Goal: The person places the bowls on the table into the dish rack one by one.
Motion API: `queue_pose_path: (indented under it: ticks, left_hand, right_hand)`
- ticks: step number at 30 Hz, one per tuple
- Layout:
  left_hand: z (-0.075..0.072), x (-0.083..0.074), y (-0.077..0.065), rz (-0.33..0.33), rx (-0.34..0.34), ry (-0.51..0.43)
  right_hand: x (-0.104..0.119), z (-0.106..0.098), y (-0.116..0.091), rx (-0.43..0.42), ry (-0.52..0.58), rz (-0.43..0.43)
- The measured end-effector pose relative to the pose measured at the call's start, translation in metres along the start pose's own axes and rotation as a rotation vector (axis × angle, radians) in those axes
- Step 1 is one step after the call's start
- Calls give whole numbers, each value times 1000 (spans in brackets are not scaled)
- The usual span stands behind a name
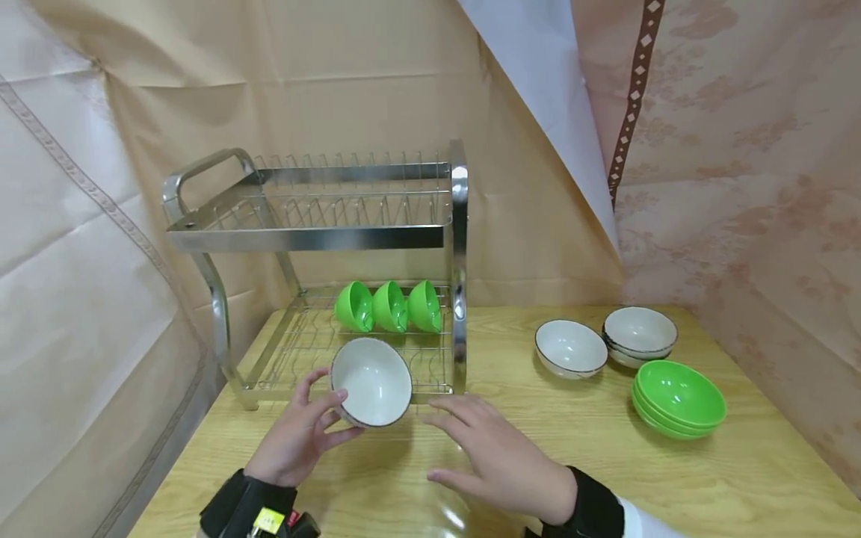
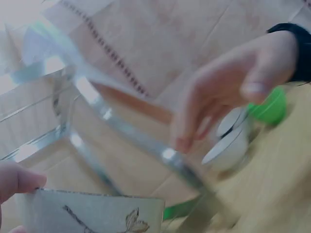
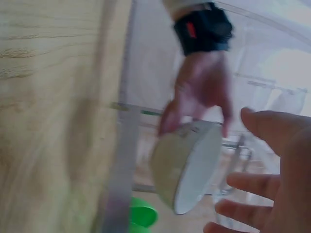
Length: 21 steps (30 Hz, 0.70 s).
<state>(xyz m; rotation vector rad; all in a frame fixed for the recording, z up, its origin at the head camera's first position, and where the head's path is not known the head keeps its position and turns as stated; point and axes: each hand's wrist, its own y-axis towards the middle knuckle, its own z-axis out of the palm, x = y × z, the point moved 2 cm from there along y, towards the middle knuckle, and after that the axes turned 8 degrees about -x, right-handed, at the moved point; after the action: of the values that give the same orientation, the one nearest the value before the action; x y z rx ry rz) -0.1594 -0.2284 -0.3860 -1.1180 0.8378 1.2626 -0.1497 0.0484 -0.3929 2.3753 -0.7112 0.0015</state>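
Observation:
My left hand (image 1: 296,437) grips a white bowl (image 1: 372,382) with a dark rim by its left side, thumb over the rim and fingers along the outside. The bowl is tilted, its inside facing me, in front of the rack's lower tier. In the left wrist view a brown plant pattern shows on the outer wall of the bowl (image 2: 97,213). My right hand (image 1: 498,456) is just right of the bowl, fingers spread and holding nothing. From the right wrist, its fingers (image 3: 252,184) appear apart from the bowl (image 3: 187,165).
A two-tier metal dish rack (image 1: 316,239) stands at the back left. Three green bowls (image 1: 389,307) stand on edge in its lower tier. To the right are a white bowl (image 1: 572,348), stacked white bowls (image 1: 640,332) and stacked green bowls (image 1: 681,396) on the wooden table (image 1: 538,418).

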Motion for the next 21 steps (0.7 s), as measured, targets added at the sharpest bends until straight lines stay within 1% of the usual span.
queue_pose_path:
  ticks: [3, 5, 7, 11, 15, 18, 21]
  left_hand:
    - [-11, -17, 11, 30, -80, 54]
    - [-17, -27, 20, 53, -115, 97]
    - [-20, -38, 31, 78, -153, 150]
    - [-27, -59, 53, 109, -220, 244]
    - [-37, -74, 72, 111, -289, 278]
    - [-46, -80, 83, 107, -345, 309]
    - [-48, -81, 97, 112, -376, 378]
  right_hand:
    - [-5, 19, 10, 76, 7, 71]
    - [-7, 30, 18, 109, 6, 85]
    - [-9, 40, 26, 123, 1, 90]
    - [-11, 57, 41, 152, -30, 68]
    - [-11, 72, 52, 210, -61, 24]
    - [-10, 80, 56, 264, -71, 2]
    - [-12, 83, 54, 296, -89, -12]
